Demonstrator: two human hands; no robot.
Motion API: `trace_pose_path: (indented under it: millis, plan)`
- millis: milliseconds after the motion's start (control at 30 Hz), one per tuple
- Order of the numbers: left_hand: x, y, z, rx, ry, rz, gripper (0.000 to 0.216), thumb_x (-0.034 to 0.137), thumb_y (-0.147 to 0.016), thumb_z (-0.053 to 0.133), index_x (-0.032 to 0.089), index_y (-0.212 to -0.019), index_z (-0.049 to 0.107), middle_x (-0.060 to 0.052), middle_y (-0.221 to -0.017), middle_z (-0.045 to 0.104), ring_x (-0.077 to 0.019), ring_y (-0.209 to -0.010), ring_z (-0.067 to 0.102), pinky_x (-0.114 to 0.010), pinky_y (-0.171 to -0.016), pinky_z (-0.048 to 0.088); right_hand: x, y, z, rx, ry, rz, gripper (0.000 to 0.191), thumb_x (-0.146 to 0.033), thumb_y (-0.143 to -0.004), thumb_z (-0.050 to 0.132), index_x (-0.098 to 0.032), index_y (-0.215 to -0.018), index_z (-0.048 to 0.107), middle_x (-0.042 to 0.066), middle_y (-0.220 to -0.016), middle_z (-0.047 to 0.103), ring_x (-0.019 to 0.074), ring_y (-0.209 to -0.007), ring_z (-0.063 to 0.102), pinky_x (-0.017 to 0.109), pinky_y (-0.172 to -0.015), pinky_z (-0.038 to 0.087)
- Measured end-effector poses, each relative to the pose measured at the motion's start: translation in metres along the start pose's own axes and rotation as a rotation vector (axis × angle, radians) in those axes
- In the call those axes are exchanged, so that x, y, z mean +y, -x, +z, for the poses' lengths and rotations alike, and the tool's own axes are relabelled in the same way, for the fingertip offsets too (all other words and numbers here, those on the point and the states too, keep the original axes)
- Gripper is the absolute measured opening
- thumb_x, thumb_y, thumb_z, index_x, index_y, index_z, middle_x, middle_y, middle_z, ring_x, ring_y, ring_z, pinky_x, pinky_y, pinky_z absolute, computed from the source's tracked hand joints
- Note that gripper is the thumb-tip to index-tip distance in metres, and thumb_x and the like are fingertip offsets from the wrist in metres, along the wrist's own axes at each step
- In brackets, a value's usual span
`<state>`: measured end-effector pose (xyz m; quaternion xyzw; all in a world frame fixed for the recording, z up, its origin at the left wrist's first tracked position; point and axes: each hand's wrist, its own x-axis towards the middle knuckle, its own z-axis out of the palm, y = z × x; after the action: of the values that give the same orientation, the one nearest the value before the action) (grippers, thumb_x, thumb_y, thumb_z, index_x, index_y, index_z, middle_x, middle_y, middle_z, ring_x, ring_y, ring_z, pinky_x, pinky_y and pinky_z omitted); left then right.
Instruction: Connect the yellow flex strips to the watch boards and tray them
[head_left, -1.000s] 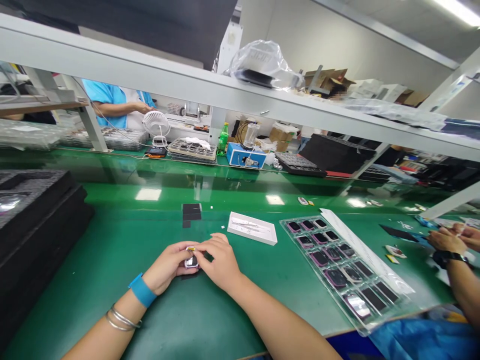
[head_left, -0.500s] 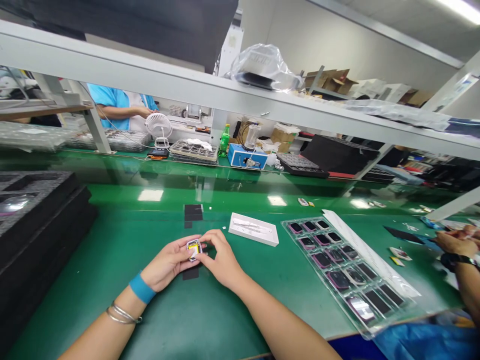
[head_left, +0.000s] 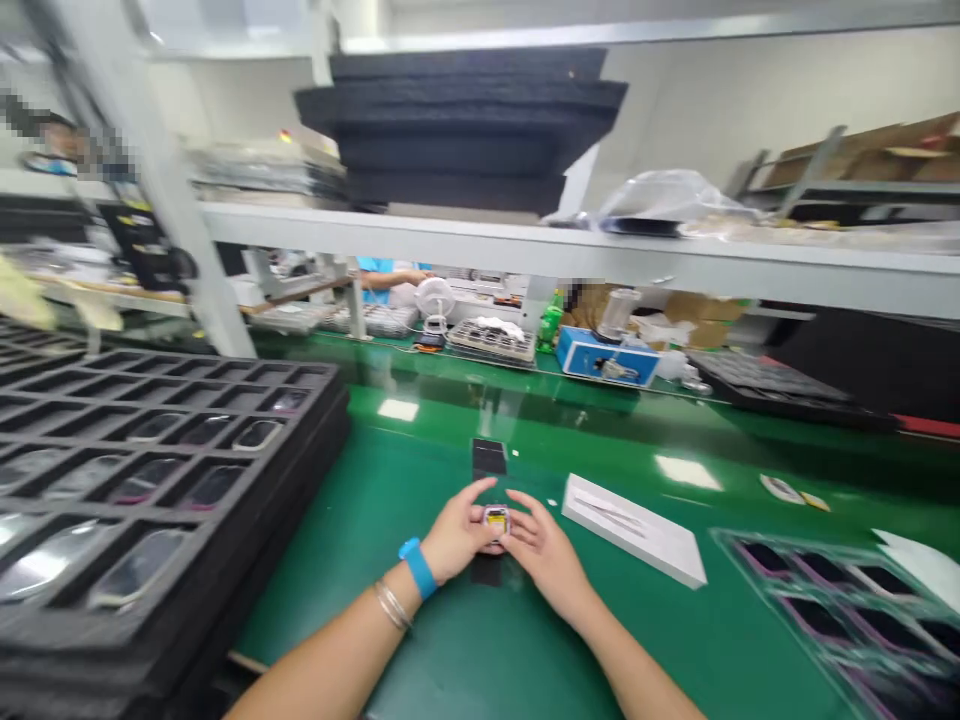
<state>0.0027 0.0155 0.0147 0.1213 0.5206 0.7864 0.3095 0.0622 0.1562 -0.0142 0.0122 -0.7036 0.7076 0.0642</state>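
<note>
My left hand (head_left: 457, 535) is closed on a small smartwatch case (head_left: 496, 515), with its thumb at the lower edge. Inside the case's pale frame shows something yellow, like a battery. My right hand (head_left: 551, 560) grips the same case from the right, thumb and fingers at its side, index finger raised. Behind the hands lies a dark flat sheet (head_left: 489, 457); a second dark piece (head_left: 486, 571) is partly covered by my hands. To the right, a white box lid (head_left: 667, 557) holds tweezers (head_left: 611, 510).
On the left stands a stack of black foam trays (head_left: 300, 440) with watch parts in several slots. At the right lies a clear plastic tray (head_left: 757, 600) of dark screens. A shelf beam (head_left: 450, 235) crosses above the green table (head_left: 420, 660). Behind are a blue box (head_left: 607, 358) and a green bottle (head_left: 551, 320).
My view has swung left, so the foam trays show more and the scene sits further right. Both hands still hold the smartwatch case; my right index finger has lifted off it.
</note>
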Motion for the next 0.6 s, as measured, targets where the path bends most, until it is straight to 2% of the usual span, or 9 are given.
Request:
trace_pose_path:
  millis: [67,133,200,267,333,400,500,567,600]
  plan:
    - [0.016,0.012,-0.001,0.076,0.012,0.058,0.064,0.023,-0.055,0.08,0.012,-0.113,0.056,-0.016,-0.095,0.067,-0.023,-0.078,0.065,-0.036,-0.071,0.051,0.004,-0.004,-0.007,0.054,0.06,0.039,0.062,-0.045,-0.069,0.068,-0.021,-0.118,0.037,0.014,-0.112,0.06,0.0252,-0.099,0.061,0.044,-0.092,0.045]
    - [0.04,0.039,-0.003,0.104,0.056,0.114,0.052,0.026,-0.067,0.072,0.016,-0.115,0.056,-0.015,-0.111,0.062,-0.0234,-0.091,0.063,-0.037,-0.082,0.048,0.007,-0.006,-0.012,0.083,0.119,0.073,0.062,-0.052,-0.071,0.064,-0.021,-0.117,0.038,0.015,-0.113,0.059,0.0255,-0.101,0.06,0.043,-0.093,0.044]
    - [0.067,0.078,-0.008,0.055,0.112,0.147,0.05,0.025,-0.075,0.065,0.02,-0.123,0.051,-0.013,-0.121,0.058,-0.0239,-0.103,0.059,-0.038,-0.092,0.043,0.008,-0.006,-0.014,0.085,0.165,0.097,0.062,-0.056,-0.071,0.06,-0.02,-0.117,0.038,0.014,-0.113,0.059,0.0254,-0.102,0.059,0.041,-0.093,0.044]
    - [0.093,0.12,-0.019,0.001,0.02,0.199,0.052,0.025,-0.079,0.06,0.024,-0.129,0.046,-0.01,-0.125,0.056,-0.0249,-0.112,0.053,-0.039,-0.096,0.041,0.008,-0.005,-0.013,0.08,0.202,0.108,0.062,-0.058,-0.071,0.058,-0.02,-0.117,0.039,0.013,-0.11,0.06,0.0248,-0.101,0.059,0.039,-0.091,0.045]
    - [0.121,0.153,-0.038,0.054,-0.247,0.282,0.052,0.028,-0.079,0.06,0.029,-0.129,0.045,-0.006,-0.126,0.055,-0.025,-0.115,0.05,-0.036,-0.094,0.043,0.008,-0.004,-0.011,0.084,0.24,0.105,0.06,-0.058,-0.071,0.057,-0.02,-0.115,0.041,0.012,-0.106,0.061,0.024,-0.099,0.06,0.036,-0.088,0.047]
    - [0.151,0.167,-0.064,0.246,-0.619,0.423,0.056,0.03,-0.074,0.064,0.034,-0.127,0.047,-0.003,-0.128,0.053,-0.0253,-0.113,0.051,-0.035,-0.091,0.045,0.009,-0.004,-0.008,0.092,0.276,0.085,0.057,-0.058,-0.071,0.055,-0.02,-0.112,0.044,0.01,-0.099,0.063,0.0231,-0.094,0.061,0.033,-0.083,0.048]
    - [0.2,0.155,-0.11,0.598,-1.269,0.639,0.051,0.037,-0.072,0.063,0.029,-0.121,0.054,-0.007,-0.119,0.057,-0.0291,-0.103,0.055,-0.04,-0.09,0.042,0.01,-0.004,-0.007,0.104,0.324,0.04,0.051,-0.055,-0.073,0.053,-0.019,-0.108,0.047,0.007,-0.085,0.064,0.0205,-0.081,0.061,0.031,-0.076,0.049]
    - [0.229,0.133,-0.141,0.738,-1.584,0.644,0.047,0.037,-0.073,0.061,0.02,-0.117,0.058,-0.013,-0.108,0.061,-0.0323,-0.102,0.054,-0.042,-0.091,0.038,0.01,-0.003,-0.006,0.123,0.355,0.012,0.048,-0.054,-0.074,0.051,-0.018,-0.106,0.049,0.005,-0.079,0.062,0.0186,-0.073,0.06,0.03,-0.071,0.048]
    - [0.24,0.121,-0.155,0.787,-1.669,0.578,0.047,0.036,-0.072,0.061,0.016,-0.115,0.059,-0.014,-0.106,0.062,-0.0328,-0.102,0.054,-0.04,-0.09,0.039,0.01,-0.003,-0.006,0.132,0.369,0.001,0.046,-0.053,-0.075,0.051,-0.018,-0.105,0.049,0.005,-0.076,0.061,0.018,-0.07,0.058,0.03,-0.069,0.048]
